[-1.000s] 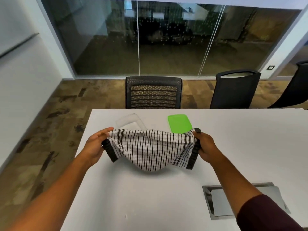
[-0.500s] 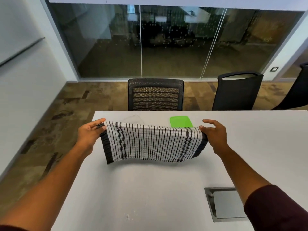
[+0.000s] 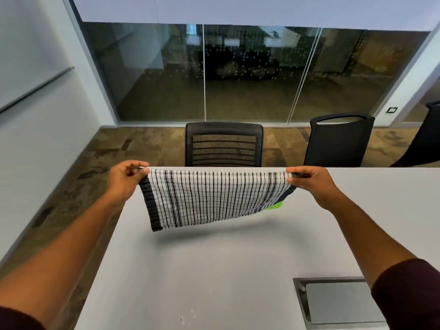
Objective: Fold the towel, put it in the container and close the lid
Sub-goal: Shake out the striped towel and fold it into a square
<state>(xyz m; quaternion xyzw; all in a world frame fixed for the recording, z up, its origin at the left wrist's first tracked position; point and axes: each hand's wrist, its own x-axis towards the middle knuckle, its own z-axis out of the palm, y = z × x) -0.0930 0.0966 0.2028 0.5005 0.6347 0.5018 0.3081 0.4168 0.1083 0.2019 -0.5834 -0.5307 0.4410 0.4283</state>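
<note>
Towel (image 3: 215, 198) held taut in the air at frame centre, above the table (image 3: 214, 270). Left hand (image 3: 123, 181) and right hand (image 3: 309, 181) each pinch a top corner, fingers closed on the hem. Only a green sliver of the lid (image 3: 275, 206) shows at the towel's lower right; container hidden. Risks: a corner slipping from its pinch, giving a crooked fold; the hanging cloth dragging the unseen container.

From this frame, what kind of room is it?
Most likely an office meeting room: a long white table with a recessed cable hatch, mesh office chairs along it, and a glass partition wall.
</note>
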